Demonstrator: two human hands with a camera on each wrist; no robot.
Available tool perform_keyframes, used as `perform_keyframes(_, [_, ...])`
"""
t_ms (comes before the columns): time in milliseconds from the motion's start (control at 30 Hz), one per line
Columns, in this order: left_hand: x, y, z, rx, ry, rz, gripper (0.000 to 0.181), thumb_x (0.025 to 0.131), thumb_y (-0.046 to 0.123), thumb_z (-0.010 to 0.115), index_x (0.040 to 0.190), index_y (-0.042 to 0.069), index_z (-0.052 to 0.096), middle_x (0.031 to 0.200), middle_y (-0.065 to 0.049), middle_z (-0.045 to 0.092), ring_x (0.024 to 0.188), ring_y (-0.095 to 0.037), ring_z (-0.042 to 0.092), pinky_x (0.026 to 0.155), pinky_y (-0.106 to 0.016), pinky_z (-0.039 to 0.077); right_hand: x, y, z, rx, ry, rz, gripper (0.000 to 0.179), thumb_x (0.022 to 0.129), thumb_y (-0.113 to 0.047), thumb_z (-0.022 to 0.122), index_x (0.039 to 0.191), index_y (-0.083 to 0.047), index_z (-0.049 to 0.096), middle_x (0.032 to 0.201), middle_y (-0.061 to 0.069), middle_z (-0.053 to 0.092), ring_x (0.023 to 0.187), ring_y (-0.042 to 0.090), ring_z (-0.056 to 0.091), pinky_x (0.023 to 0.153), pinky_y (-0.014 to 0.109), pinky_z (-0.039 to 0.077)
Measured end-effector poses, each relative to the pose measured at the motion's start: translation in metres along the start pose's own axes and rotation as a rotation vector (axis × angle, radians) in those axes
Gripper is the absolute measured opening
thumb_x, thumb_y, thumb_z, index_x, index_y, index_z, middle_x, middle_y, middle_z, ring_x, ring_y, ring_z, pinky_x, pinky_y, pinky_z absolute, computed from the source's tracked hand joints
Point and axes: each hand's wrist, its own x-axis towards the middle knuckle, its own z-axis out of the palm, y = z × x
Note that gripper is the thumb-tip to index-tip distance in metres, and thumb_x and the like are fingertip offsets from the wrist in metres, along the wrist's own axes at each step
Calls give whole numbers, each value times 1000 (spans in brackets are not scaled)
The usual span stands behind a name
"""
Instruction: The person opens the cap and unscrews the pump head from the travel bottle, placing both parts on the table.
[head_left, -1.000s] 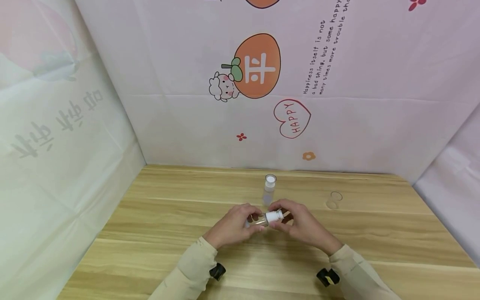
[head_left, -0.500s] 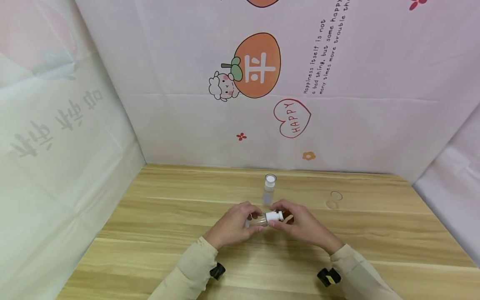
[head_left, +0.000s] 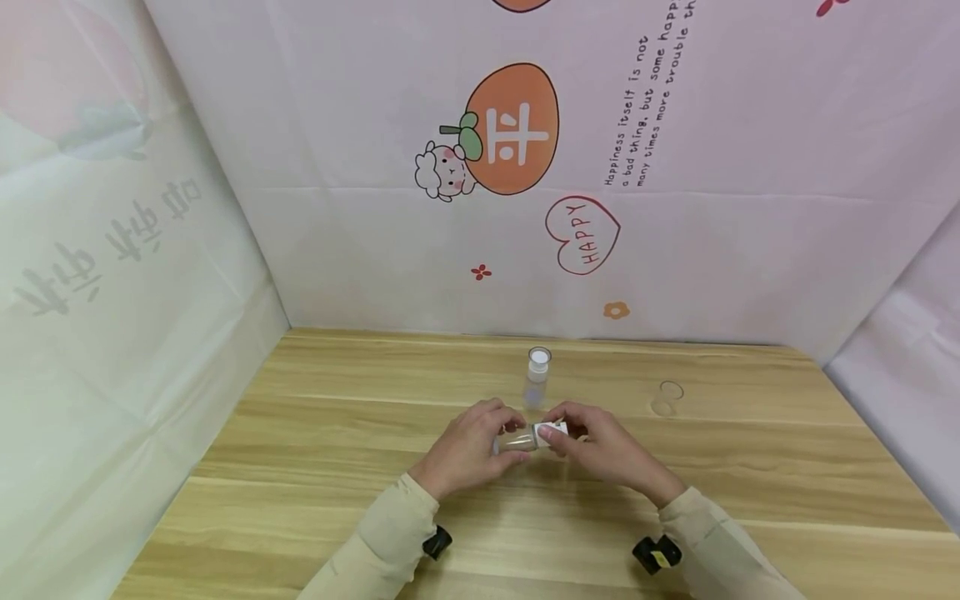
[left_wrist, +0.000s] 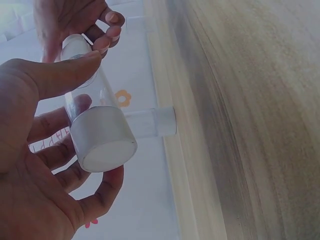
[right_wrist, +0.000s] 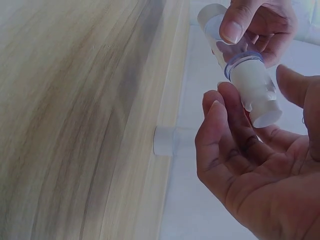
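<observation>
Holding a clear bottle [head_left: 517, 442] nearly level over the table [head_left: 337, 442], base left, white collar [right_wrist: 250, 82] right. My left hand [head_left: 465, 443] has its fingers clamped round the body, likely to steady it. My right hand [head_left: 607, 448] curves about the collar, presumably for turning; can't tell if those fingers grip. Second bottle [head_left: 537, 377] stands just beyond; clear cup [head_left: 664, 405] right, probably parked aside.

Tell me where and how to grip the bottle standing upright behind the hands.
Probably best by the clear body of the standing bottle, coming from its right: it stands upright, with straight sides that thumb and fingers can wrap. The left hand, right hand and held bottle crowd its front.
</observation>
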Motion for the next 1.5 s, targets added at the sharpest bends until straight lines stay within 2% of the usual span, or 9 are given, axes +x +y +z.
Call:
perform_keyframes(167, [0,-1,0,1,2,-2,34,87,28,83,112,8,71,101,1,65,92,-13,60,79,-29,51,0,-1,1,-13,18,-7,23,100,-32,66,109,-10,69,84,2,63,74,21,60,59,28,49])
perform_keyframes(500, [0,-4,1,-70,6,-1,34,86,25,84,112,7,72,103,0,67,91,-15,61,79,-26,51,0,-2,1,-35,15,-61,22,98,-30,69,113,-13,69,94,-1,66,84,20,62,76,34,55])
perform_keyframes(800, [-1,-5,-2,-177,-35,-28,32,88,21,83,113,6,71,107,-2,68,92,-17,63,81,-25,51,0,-3,2,-13,6,-121,22,97,-25,72,116,-15,68,101,-3,68,86,19,63,74,32,56])
perform_keyframes(1033, [0,-9,-2,-248,-75,-50,32,87,20,83,112,4,71,106,-4,69,92,-21,66,80,-24,51,0,-1,3,-38,8,-148,24,94,-20,75,115,-14,68,104,-3,68,89,23,63,74,32,56])
perform_keyframes(1300, [1,-10,-2,-282,-95,-68,31,85,19,84,110,5,72,105,-4,71,91,-21,66,79,-23,50,-1,-2,2,-61,1,-176,30,91,-10,78,118,-8,65,107,-1,67,88,23,64,74,32,57])
perform_keyframes(1500, [0,-9,-3,-283,-96,-79,32,85,20,84,111,5,72,105,-5,71,90,-18,65,79,-24,50,-2,-2,1,-53,-10,-151,37,89,-17,80,122,-10,63,107,0,66,91,23,64,75,33,57])
